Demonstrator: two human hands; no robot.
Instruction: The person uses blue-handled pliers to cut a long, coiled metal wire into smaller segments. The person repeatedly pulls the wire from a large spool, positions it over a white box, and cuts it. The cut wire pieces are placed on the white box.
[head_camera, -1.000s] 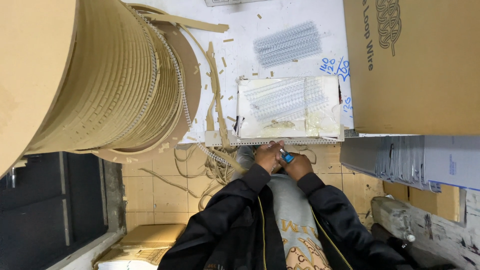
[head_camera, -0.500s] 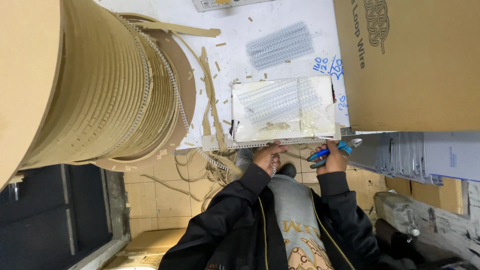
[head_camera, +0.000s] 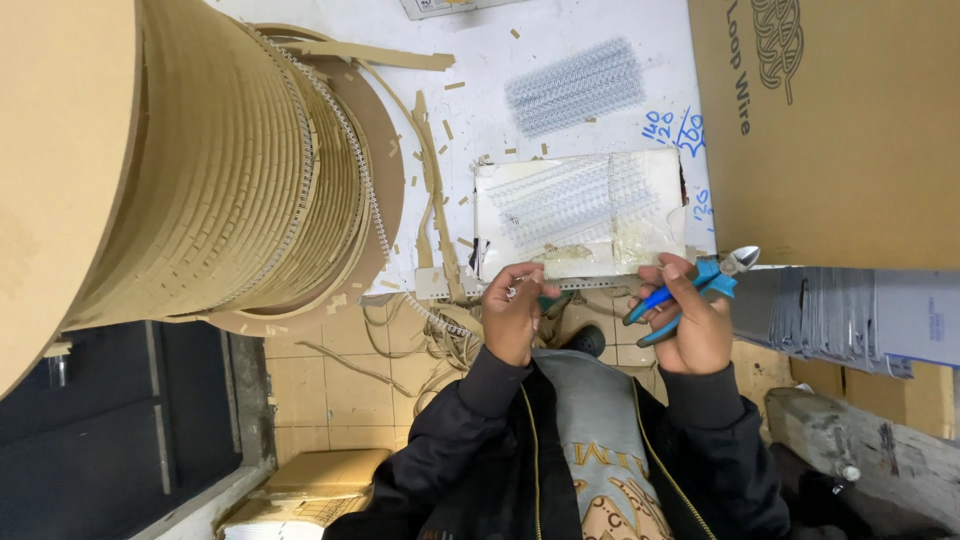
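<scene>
Right hand (head_camera: 690, 320) swings cutters (head_camera: 700, 280) out to 3 o'clock, clenched on blue handles; left hand (head_camera: 515, 310) still pinches wire strip (head_camera: 520, 293) — cut looks done.

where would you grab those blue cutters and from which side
By the blue handles, coming from the person's side, away from the table edge. On the blue cutters the metal jaws point up and right toward the cardboard box; the right hand already wraps the handles, a sound grip.

Blue-handled cutters (head_camera: 690, 285) in right hand (head_camera: 690, 320) — left hand (head_camera: 512, 310) at white tray (head_camera: 660, 170) edge
</scene>
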